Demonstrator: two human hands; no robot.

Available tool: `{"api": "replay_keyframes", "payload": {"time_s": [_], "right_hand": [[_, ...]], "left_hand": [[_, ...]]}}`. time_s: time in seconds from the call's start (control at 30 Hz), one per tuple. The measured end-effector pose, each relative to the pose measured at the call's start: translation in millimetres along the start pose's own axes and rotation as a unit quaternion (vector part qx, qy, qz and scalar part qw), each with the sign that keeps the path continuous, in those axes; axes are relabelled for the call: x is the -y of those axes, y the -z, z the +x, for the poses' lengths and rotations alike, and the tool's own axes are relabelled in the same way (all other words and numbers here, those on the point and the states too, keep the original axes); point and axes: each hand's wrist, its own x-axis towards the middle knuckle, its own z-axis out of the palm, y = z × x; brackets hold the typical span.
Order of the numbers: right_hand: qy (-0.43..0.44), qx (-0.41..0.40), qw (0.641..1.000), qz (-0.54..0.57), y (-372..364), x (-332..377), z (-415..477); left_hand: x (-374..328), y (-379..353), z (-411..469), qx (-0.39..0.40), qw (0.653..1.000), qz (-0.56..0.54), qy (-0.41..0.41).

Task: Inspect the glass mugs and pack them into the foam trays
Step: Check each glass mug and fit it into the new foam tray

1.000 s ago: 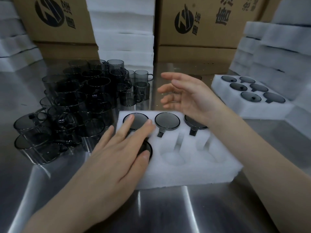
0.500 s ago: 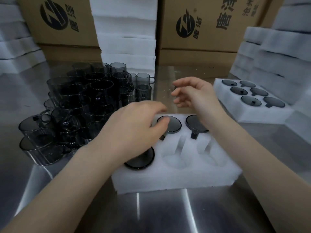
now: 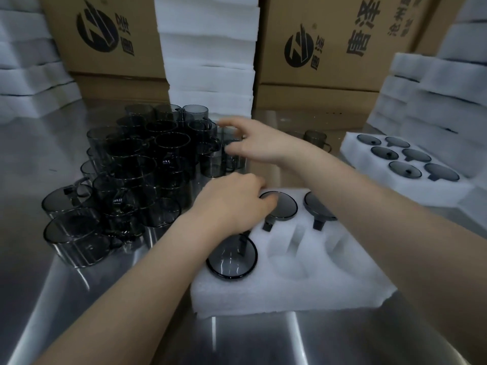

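A white foam tray [image 3: 290, 288] lies in front of me on the steel table. Smoky glass mugs sit upside down in it: one at the front left [image 3: 232, 256], one at the back middle [image 3: 283, 205], one at the back right [image 3: 316, 206]. My left hand [image 3: 232, 204] rests with bent fingers over the tray's back-left slot, fingertips touching the middle mug's base. My right hand [image 3: 255, 143] reaches across to the right edge of the loose mug pile [image 3: 137, 167], finger and thumb spread around a small mug [image 3: 233, 156]; blur hides whether they touch it.
A filled foam tray [image 3: 411, 180] sits at the right, and a single mug [image 3: 315, 139] stands behind my right wrist. Stacked foam trays [image 3: 208, 61] and cardboard boxes [image 3: 329, 48] line the back. More foam stacks [image 3: 442, 101] stand at the right.
My right hand has moved left and away from the tray to the mug pile. My left hand has lifted off the front-left mug and shifted to the tray's back row.
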Motion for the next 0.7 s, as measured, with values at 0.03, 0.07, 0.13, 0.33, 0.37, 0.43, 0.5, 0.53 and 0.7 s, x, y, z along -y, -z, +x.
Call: {"api": "replay_keyframes", "payload": {"time_s": [0.03, 0.07, 0.13, 0.33, 0.37, 0.43, 0.5, 0.53, 0.7], "right_hand": [[0.018, 0.001, 0.999, -0.03, -5, 5, 11], [0.026, 0.004, 0.998, -0.065, -9, 9, 22], [0.025, 0.001, 0.992, -0.123, -18, 11, 39], [0.02, -0.096, 0.979, -0.178, -31, -2, 48], [0.019, -0.105, 0.981, -0.165, -29, -4, 45], [-0.001, -0.13, 0.986, -0.106, -21, -7, 36], [-0.034, -0.155, 0.987, 0.019, -8, -7, 22], [-0.05, -0.16, 0.981, 0.096, -1, -7, 12], [-0.04, -0.139, 0.96, 0.241, 24, -4, -39]], "left_hand": [[1, 0, 0, -0.002, 1.0, -0.002, 0.0], [1, 0, 0, -0.002, 1.0, -0.006, 0.001], [2, 1, 0, 0.001, 1.0, -0.017, -0.001], [2, -2, -1, -0.025, 0.999, -0.034, -0.012], [2, -1, -1, -0.022, 0.999, -0.033, -0.012], [2, -1, -2, -0.027, 0.998, -0.054, -0.005], [2, 0, -3, -0.073, 0.988, -0.138, -0.001], [2, 1, -3, -0.115, 0.974, -0.195, 0.002], [11, 8, -1, -0.231, 0.881, -0.408, 0.064]]}}
